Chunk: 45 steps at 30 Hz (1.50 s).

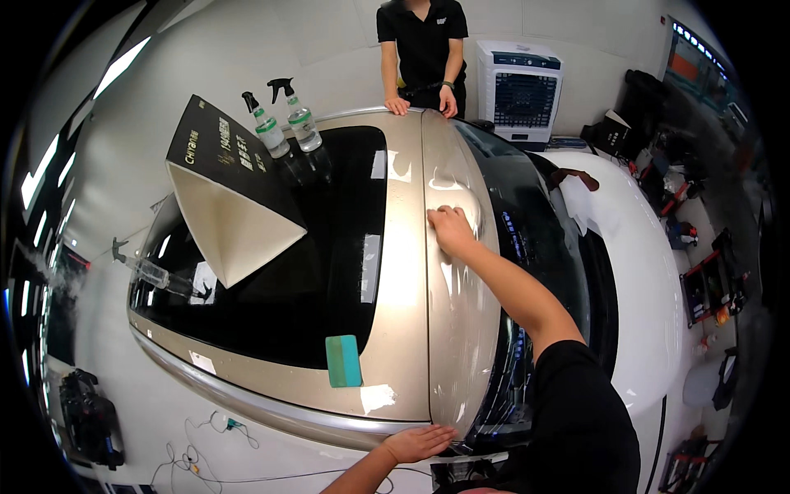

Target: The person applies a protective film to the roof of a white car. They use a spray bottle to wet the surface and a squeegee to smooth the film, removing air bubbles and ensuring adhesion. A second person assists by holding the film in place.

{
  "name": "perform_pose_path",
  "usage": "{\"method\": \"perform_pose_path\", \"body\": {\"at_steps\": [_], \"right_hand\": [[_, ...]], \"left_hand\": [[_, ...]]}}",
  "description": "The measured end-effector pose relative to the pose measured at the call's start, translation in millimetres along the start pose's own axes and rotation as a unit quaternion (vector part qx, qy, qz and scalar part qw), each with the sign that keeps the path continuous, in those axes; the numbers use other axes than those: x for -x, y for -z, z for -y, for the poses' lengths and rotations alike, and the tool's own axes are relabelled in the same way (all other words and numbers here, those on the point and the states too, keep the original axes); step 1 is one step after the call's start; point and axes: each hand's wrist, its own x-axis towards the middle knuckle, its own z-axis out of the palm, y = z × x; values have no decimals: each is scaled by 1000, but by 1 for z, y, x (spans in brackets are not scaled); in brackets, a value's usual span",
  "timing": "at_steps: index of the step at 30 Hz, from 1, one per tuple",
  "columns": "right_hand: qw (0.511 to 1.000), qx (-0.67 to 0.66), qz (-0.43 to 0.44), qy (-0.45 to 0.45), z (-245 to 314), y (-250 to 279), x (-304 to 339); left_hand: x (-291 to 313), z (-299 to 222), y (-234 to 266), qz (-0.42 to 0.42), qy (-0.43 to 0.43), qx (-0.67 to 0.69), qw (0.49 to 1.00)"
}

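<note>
A gold car roof (pixel 403 321) lies before me, with a glossy gold film (pixel 461 321) along its front strip, raised in a bulge at the far half. My right hand (pixel 452 230) reaches across with bent fingers, pinching the film's edge at the long seam line. Flat on the near front corner of the roof rests my left hand (pixel 420 443), fingers stretched out. Left of it, a teal squeegee card (pixel 344 361) lies on the near side of the roof. At the far edge, a person in a black shirt (pixel 424 41) has both hands on the roof.
On the dark glass roof (pixel 329 272) stand a folded black card box (pixel 230 156) with a white inside and two spray bottles (pixel 303 123). Another spray bottle (pixel 152 272) is at the rear. An air cooler (pixel 520 90) stands behind; cables (pixel 197 461) trail on the floor.
</note>
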Motion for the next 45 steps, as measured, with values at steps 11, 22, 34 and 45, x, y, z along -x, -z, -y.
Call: {"method": "perform_pose_path", "body": {"at_steps": [11, 22, 34, 45], "right_hand": [[998, 32, 8, 54, 20, -10, 104], [995, -70, -63, 43, 91, -18, 201], [990, -104, -99, -10, 119, -17, 231], [990, -98, -103, -10, 120, -14, 235]], "left_hand": [[-2, -1, 4, -23, -4, -31, 999], [-10, 8, 13, -43, -2, -29, 999], [-9, 3, 16, -32, -18, -42, 998], [-11, 3, 17, -66, -14, -55, 996]]}}
